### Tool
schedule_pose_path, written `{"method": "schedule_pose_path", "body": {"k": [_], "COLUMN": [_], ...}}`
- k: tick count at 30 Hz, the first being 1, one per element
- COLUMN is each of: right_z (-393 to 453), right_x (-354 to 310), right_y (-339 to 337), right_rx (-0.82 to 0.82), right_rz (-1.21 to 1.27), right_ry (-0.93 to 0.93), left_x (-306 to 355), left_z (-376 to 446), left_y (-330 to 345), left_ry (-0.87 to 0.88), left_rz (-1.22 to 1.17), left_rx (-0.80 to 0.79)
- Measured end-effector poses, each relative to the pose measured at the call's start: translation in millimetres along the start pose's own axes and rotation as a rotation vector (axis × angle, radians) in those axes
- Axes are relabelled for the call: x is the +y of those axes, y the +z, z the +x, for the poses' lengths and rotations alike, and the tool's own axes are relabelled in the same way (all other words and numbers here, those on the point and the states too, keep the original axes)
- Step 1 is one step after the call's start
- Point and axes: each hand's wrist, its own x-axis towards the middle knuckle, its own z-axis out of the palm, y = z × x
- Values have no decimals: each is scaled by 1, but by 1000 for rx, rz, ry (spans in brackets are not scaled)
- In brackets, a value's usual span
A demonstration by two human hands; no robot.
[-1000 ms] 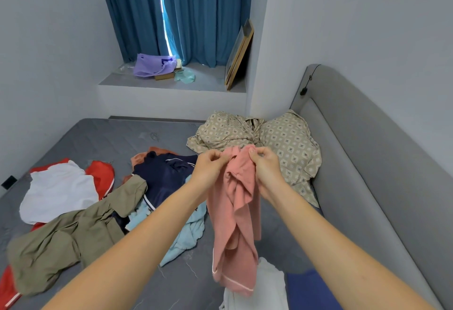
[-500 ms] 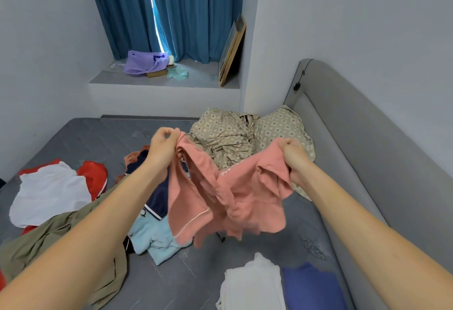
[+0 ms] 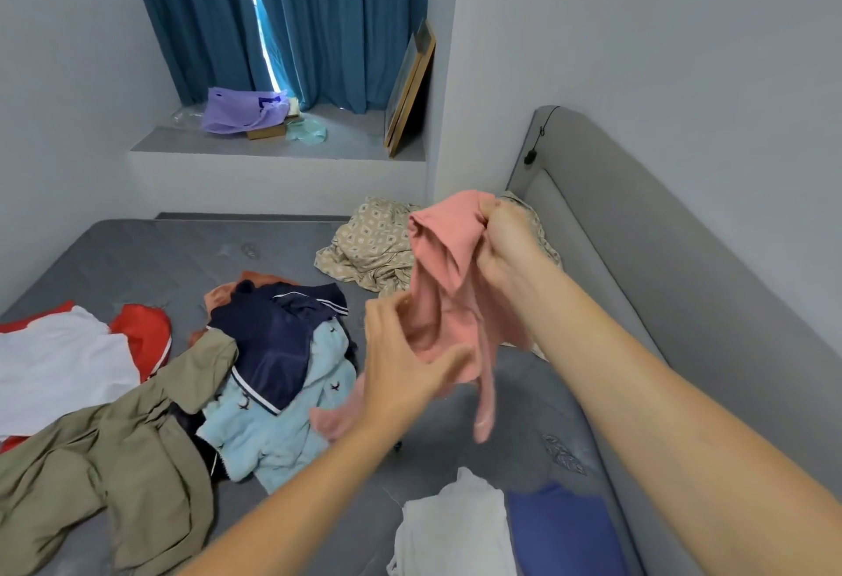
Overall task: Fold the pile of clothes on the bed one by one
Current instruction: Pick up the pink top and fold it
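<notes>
A pink garment (image 3: pixel 449 275) hangs bunched in the air above the grey mattress (image 3: pixel 182 252). My right hand (image 3: pixel 505 243) grips its top edge, raised near the headboard. My left hand (image 3: pixel 401 361) is lower, fingers and thumb curled round the garment's middle; it is blurred. A pink strip dangles below. The pile lies to the left: a navy garment (image 3: pixel 273 338), a light blue one (image 3: pixel 282 416), an olive one (image 3: pixel 114 461), a white one (image 3: pixel 54 366) over a red one (image 3: pixel 146 329).
Folded white cloth (image 3: pixel 455 530) and folded blue cloth (image 3: pixel 560 530) lie at the near edge. Beige patterned bedding (image 3: pixel 373 247) is heaped at the bed's head. A grey padded headboard (image 3: pixel 660 279) runs along the right. A window ledge holds a purple bag (image 3: pixel 241 111) and a leaning frame (image 3: pixel 410 88).
The garment was stretched wide between both hands. Now my right hand has lifted its end higher and my left hand has dropped and moved right to the garment's middle, so it hangs bunched.
</notes>
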Motion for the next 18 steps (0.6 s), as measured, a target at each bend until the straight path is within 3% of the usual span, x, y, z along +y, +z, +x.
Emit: {"method": "schedule_pose_path", "body": {"k": [2,5,8,11,15,18], "right_z": [-1,-1,2,9,11,0], "right_x": [-8,-12,-15,-21,-25,-32], "right_y": [1,-4,-23,-51,-71,-72], "right_rx": [9,26,40,28,6,-96], "right_rz": [9,84,59,9,-28,-15], "right_ry": [-30,-22,-7,-3,25,41], "left_x": [-4,-20,-36,-39,-18,-21], "left_z": [-13,-12,12,39,48,47], "left_y": [8,22,23,9,21,55], "left_ry": [60,0,-99,-81,-108,-164], "left_rz": [-46,29,3,24,29,172], "left_rx": [10,-136,-13,59,-204,-213]}}
